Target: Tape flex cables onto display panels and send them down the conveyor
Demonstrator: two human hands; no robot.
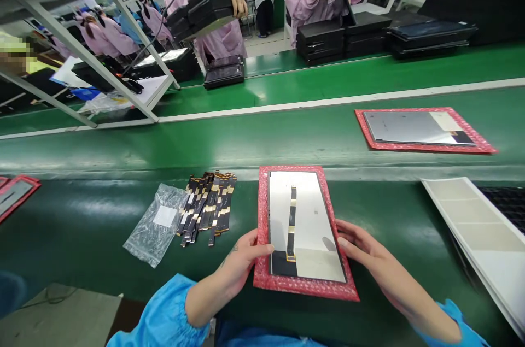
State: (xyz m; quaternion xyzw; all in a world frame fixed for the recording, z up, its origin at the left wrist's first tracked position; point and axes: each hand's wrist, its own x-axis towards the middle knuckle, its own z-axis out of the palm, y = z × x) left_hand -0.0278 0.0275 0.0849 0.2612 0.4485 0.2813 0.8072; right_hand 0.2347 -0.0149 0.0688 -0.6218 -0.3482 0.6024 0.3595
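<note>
Between my hands lies a display panel (305,210) with a mirror-like back, resting on a red bubble-wrap sheet (303,288). A narrow dark flex cable (292,216) with gold patches runs lengthwise over the panel, its lower end at the panel's dark strip. My left hand (246,254) grips the left edge, thumb on top of the panel's border. At the right edge, my right hand (361,243) holds the wrap and panel between thumb and fingers; some fingertips are hidden. To the left is a pile of similar flex cables (209,207).
A clear plastic bag (153,227) with a white label lies beside the cable pile. Another panel (414,127) on red wrap sits at the back right. A white tray (471,237) stands at right. Across the green bench (328,82), two people in pink handle black devices.
</note>
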